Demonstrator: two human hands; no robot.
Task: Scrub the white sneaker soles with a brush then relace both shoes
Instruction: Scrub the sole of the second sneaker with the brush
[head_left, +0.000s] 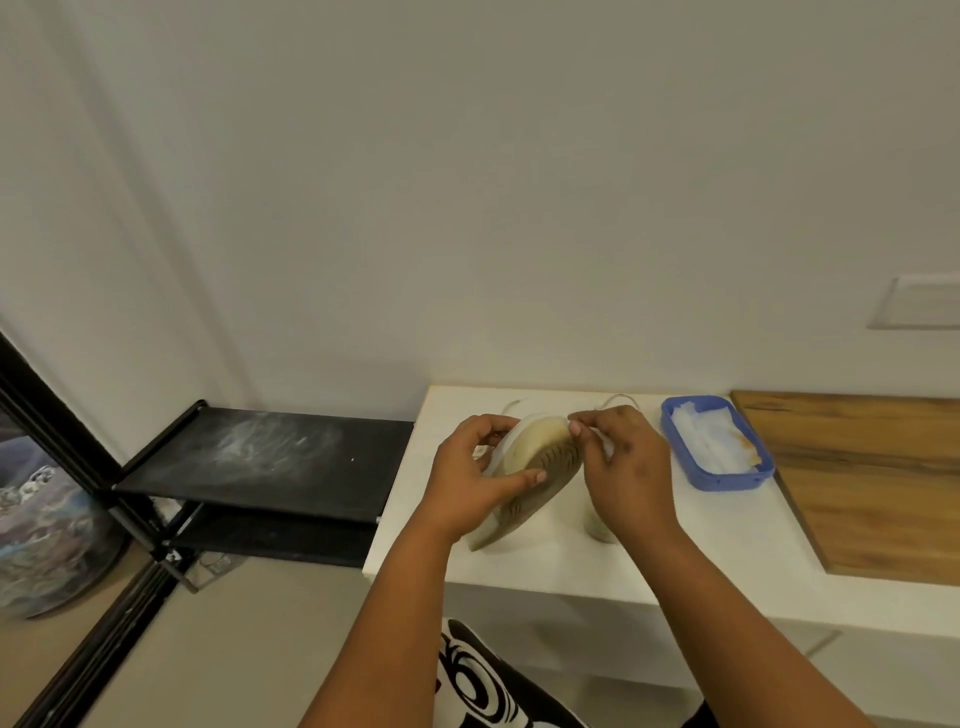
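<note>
Left hand (470, 480) holds the sneaker (524, 478) tilted on edge above the white table (545, 566), thumb across the yellowed sole, fingers curled behind. Right hand (621, 465) pinches at the toe rim; what it pinches cannot be told. Judged light, with a stiff sole and soft upper; best held at midfoot. Beyond the grip, right, a blue tray (714, 480) of cloths. No brush in view.

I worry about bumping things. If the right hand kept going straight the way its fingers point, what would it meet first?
Probably the sneaker: the right hand points left with its fingertips already at the toe edge.
</note>
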